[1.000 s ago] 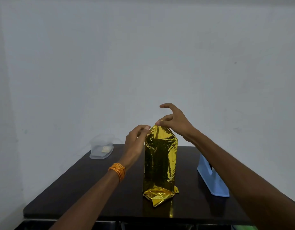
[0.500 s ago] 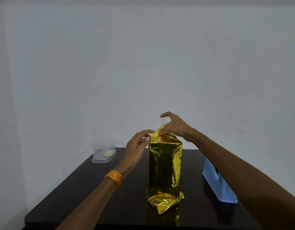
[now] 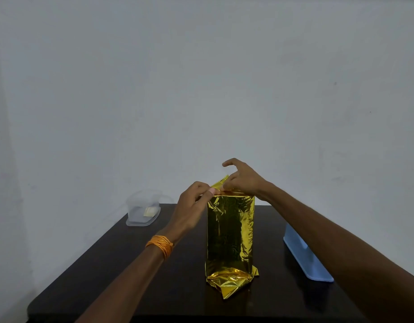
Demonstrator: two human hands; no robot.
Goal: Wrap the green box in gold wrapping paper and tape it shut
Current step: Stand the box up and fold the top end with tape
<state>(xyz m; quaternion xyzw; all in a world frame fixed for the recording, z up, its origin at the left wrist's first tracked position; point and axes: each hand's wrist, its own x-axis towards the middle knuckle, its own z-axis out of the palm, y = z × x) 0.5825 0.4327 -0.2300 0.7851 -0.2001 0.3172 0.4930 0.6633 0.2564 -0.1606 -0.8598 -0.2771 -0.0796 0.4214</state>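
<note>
top flap point(image 3: 221, 181) is lying flatter than half a second ago – its peak is folding over toward the left hand point(image 3: 192, 201), which is pinching the flap's edge at the top corner. right hand point(image 3: 243, 183) is gripping the same flap from behind, forefinger lifted. gold wrapping paper point(image 3: 229, 231) is standing upright mid-table point(image 3: 131, 276), fully hiding the green box. sides are looking wrapped and the bottom end is sitting crumpled and loose – top fold is underway and taping looks still to do, though tape is too small to tell.
</note>
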